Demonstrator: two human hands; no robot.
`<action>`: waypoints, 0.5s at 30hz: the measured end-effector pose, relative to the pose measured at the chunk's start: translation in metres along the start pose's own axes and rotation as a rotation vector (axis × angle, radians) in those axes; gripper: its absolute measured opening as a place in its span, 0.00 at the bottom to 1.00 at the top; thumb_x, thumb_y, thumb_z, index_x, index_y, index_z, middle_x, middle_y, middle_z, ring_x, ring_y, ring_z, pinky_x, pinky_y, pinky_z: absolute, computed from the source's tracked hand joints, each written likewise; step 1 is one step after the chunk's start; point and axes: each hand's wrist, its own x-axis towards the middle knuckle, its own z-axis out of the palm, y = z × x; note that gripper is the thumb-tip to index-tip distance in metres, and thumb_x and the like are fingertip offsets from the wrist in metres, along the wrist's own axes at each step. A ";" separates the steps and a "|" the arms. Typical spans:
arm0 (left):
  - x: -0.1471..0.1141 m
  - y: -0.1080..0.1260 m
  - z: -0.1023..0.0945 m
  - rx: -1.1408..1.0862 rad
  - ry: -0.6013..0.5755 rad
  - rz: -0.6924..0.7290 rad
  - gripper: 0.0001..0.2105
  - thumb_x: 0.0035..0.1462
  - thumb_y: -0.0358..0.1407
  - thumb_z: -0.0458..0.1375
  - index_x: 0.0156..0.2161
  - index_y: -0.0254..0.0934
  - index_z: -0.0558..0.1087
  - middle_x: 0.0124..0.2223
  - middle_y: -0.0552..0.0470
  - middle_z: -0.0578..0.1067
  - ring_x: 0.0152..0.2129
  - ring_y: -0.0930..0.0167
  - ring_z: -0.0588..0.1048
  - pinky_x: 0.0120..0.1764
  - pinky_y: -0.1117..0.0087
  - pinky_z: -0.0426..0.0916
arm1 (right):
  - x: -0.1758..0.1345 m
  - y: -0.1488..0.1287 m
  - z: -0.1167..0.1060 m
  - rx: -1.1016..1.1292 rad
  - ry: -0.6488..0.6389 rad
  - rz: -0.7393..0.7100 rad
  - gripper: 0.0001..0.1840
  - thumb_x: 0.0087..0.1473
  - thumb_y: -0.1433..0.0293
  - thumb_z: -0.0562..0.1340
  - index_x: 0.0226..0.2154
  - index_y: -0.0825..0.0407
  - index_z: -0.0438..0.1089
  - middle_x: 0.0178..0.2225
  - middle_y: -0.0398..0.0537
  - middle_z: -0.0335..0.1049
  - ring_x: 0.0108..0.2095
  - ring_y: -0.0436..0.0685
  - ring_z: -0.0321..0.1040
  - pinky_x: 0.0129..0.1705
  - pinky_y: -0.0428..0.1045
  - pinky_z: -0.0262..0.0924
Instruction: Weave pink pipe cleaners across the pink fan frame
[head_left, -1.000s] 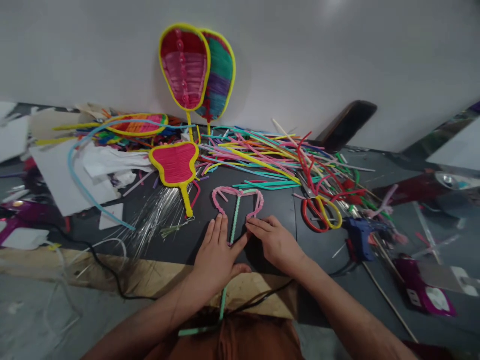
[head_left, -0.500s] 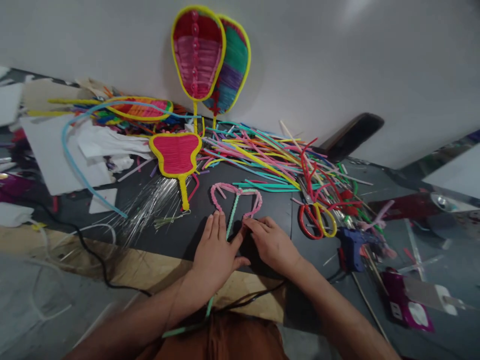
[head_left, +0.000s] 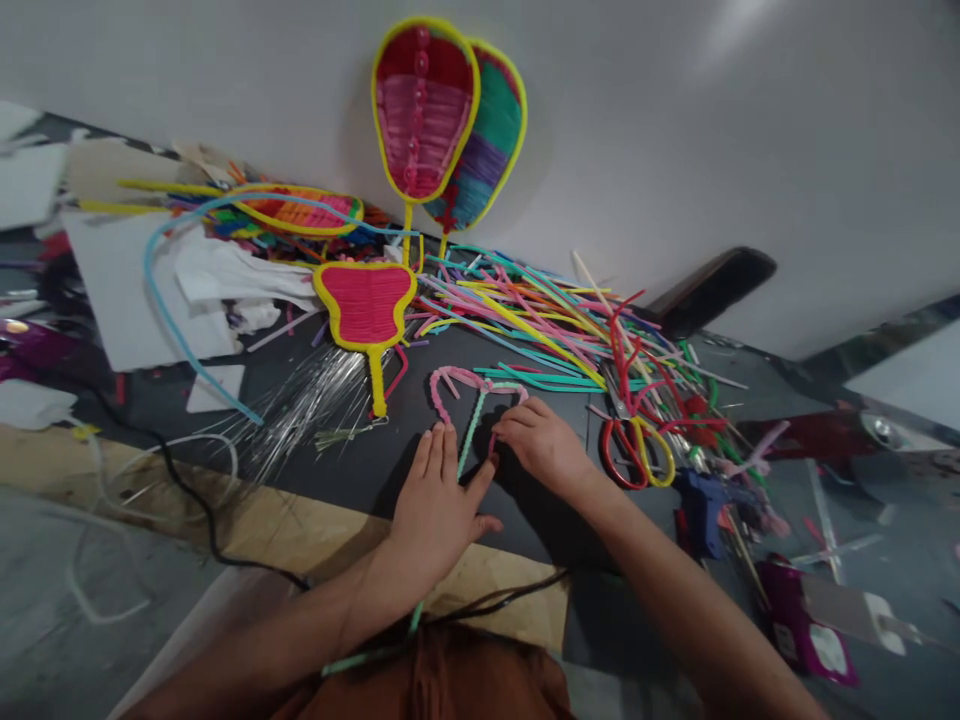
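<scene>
A frame of twisted pink pipe cleaners (head_left: 437, 397), shaped like the top of a heart, lies on the dark table with a mint-green pipe cleaner (head_left: 472, 430) running down its middle. My left hand (head_left: 435, 510) rests flat over the lower left of the frame, fingers stretched out and thumb extended toward the right side. With bent fingers, my right hand (head_left: 541, 440) pinches the pink pipe cleaner at the frame's right side and covers part of it. The frame's lower end is hidden under my hands.
Red-and-yellow-handled scissors (head_left: 637, 452) and a blue glue gun (head_left: 705, 510) lie to the right. Behind is a heap of loose pipe cleaners (head_left: 525, 310). A pink fan with yellow edging (head_left: 367, 305) lies at left. A black cable (head_left: 180, 490) runs along the near side.
My right hand has moved up along the frame's right side and now hides more of it. My left hand stays flat in place. The view has shifted slightly.
</scene>
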 end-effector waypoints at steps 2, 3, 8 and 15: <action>0.000 0.000 0.001 0.005 -0.001 -0.001 0.35 0.41 0.56 0.61 0.56 0.47 0.67 0.61 0.34 0.61 0.59 0.46 0.54 0.57 0.46 0.52 | 0.001 0.004 0.000 -0.009 -0.021 -0.038 0.13 0.59 0.74 0.53 0.35 0.52 0.74 0.33 0.49 0.72 0.36 0.55 0.61 0.45 0.49 0.58; 0.000 0.000 0.001 0.007 -0.001 -0.002 0.36 0.40 0.56 0.61 0.56 0.47 0.67 0.61 0.34 0.61 0.59 0.46 0.54 0.57 0.46 0.52 | 0.002 0.005 -0.001 -0.014 -0.030 -0.058 0.14 0.60 0.75 0.52 0.34 0.52 0.73 0.33 0.49 0.72 0.36 0.54 0.60 0.44 0.49 0.57; 0.001 0.000 0.001 0.009 -0.003 0.001 0.36 0.40 0.55 0.62 0.56 0.46 0.66 0.61 0.34 0.61 0.59 0.45 0.54 0.57 0.46 0.52 | 0.000 0.006 0.000 -0.070 -0.058 -0.091 0.15 0.61 0.73 0.51 0.35 0.49 0.73 0.36 0.47 0.72 0.37 0.54 0.59 0.42 0.49 0.55; 0.000 0.000 0.001 -0.005 -0.006 0.000 0.34 0.42 0.55 0.61 0.56 0.47 0.67 0.62 0.37 0.59 0.60 0.48 0.55 0.57 0.46 0.51 | -0.003 0.004 -0.004 -0.113 -0.039 -0.068 0.12 0.60 0.70 0.55 0.39 0.46 0.73 0.39 0.45 0.73 0.40 0.55 0.60 0.40 0.50 0.52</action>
